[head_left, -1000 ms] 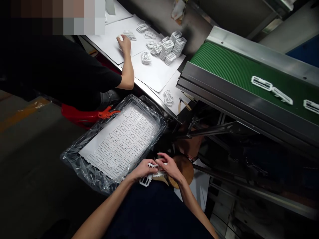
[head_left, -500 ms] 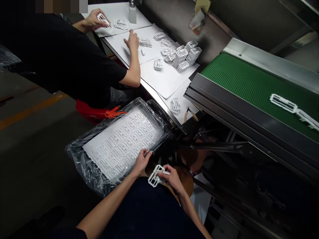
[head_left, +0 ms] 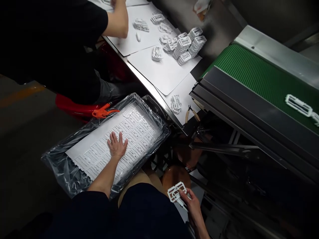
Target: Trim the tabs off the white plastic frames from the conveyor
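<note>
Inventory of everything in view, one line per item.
Green belt conveyor: 1, green with steel frame, right.
Plastic frame on belt: 1 visible, white, right edge.
Plastic frame stacks: several, white, on paper, top.
Paper sheets: several, white, on steel bench, top.
Pliers: 1, tan handles, beside conveyor.
Orange cutter: 1, orange, on film edge.
Moulded frame sheet: 1, white, centre.
Clear film: 1, around sheet.
Stool: 1, red, left.
Co-worker: 1, black shirt, upper left.
Left hand: flat on sheet.
Right hand: holding white frame piece.

The left hand (head_left: pixel 117 145) has come down flat on the sheet of moulded pieces (head_left: pixel 134 124), and the right hand (head_left: pixel 192 204) has carried the white plastic frame (head_left: pixel 176 193) apart from it
</note>
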The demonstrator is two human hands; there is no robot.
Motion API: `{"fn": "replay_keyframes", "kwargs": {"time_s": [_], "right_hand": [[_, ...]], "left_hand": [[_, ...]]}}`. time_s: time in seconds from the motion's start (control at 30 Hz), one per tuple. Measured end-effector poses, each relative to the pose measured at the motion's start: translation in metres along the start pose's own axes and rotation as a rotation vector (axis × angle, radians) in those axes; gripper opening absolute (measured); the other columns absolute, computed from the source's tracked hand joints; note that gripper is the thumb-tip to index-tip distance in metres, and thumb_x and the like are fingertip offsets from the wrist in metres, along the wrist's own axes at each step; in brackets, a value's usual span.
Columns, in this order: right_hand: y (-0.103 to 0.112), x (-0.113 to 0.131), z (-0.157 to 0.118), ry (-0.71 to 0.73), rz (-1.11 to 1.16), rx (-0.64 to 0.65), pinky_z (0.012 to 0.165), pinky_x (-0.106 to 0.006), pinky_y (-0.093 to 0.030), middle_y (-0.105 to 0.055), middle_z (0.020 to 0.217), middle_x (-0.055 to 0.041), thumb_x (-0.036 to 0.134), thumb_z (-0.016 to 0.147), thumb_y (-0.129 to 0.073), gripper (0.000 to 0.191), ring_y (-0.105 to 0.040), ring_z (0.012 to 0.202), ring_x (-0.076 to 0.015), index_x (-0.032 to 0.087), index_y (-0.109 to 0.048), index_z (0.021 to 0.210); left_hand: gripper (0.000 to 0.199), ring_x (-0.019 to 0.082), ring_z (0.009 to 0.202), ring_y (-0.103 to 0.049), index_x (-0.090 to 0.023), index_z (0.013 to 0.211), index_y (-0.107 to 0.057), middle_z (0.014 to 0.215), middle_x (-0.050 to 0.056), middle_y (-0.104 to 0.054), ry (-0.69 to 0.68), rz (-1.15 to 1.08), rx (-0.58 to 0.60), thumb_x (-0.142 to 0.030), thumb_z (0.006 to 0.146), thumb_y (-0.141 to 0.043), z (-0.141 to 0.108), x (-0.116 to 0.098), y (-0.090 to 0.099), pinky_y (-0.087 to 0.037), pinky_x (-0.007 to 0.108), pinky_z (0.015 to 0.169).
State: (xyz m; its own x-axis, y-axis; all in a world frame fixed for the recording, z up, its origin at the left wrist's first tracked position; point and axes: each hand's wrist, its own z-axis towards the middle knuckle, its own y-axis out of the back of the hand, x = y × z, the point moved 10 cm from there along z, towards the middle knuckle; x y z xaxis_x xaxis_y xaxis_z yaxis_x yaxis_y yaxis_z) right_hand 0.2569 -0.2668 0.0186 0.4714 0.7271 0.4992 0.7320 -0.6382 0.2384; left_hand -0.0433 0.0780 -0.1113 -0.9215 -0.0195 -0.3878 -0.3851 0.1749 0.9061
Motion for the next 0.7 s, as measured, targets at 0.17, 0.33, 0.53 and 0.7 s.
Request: {"fn": "replay_keyframes", "kwargs": {"time_s": [0.17, 0.33, 0.53, 0.7], "right_hand": [[-0.019, 0.005, -0.006, 0.011, 0.002, 0.059, 0.065, -0.027, -0.049, -0.068, 0.07, -0.0009, 0.042, 0.062, -0.076, 0.036, -0.065, 0.067, -0.02, 0.018, -0.057, 0.081], [-0.012, -0.001, -0.008, 0.019, 0.043, 0.0, 0.062, -0.025, -0.049, -0.068, 0.069, -0.0011, 0.043, 0.058, -0.077, 0.039, -0.064, 0.063, -0.0181, 0.018, -0.058, 0.081], [0.006, -0.021, -0.013, 0.017, 0.054, -0.138, 0.059, -0.025, -0.048, -0.066, 0.061, 0.0, 0.047, 0.051, -0.079, 0.045, -0.063, 0.058, -0.0185, 0.018, -0.057, 0.078], [0.011, -0.018, -0.016, 0.023, 0.036, -0.183, 0.057, -0.027, -0.049, -0.066, 0.059, 0.0, 0.05, 0.05, -0.078, 0.048, -0.064, 0.059, -0.0209, 0.019, -0.058, 0.08]], "left_hand": [[0.062, 0.031, 0.139, 0.005, -0.013, 0.145, -0.024, 0.153, 0.022, -0.001, -0.032, 0.075, -0.041, -0.042, 0.093, -0.039, -0.002, -0.003, 0.004, -0.003, 0.055, 0.108], [0.061, 0.033, 0.139, -0.007, -0.01, 0.144, -0.028, 0.151, 0.024, -0.011, -0.03, 0.099, -0.085, -0.043, 0.093, -0.037, 0.013, -0.003, 0.024, -0.005, 0.056, 0.108], [0.06, 0.033, 0.139, -0.001, -0.014, 0.144, -0.027, 0.153, 0.021, -0.007, -0.044, 0.104, -0.042, -0.047, 0.094, -0.03, 0.061, 0.01, 0.022, -0.007, 0.055, 0.108], [0.064, 0.033, 0.139, 0.002, -0.013, 0.146, -0.021, 0.152, 0.021, -0.006, -0.027, 0.115, -0.023, -0.05, 0.093, -0.026, 0.069, 0.017, 0.008, -0.003, 0.055, 0.108]]}}
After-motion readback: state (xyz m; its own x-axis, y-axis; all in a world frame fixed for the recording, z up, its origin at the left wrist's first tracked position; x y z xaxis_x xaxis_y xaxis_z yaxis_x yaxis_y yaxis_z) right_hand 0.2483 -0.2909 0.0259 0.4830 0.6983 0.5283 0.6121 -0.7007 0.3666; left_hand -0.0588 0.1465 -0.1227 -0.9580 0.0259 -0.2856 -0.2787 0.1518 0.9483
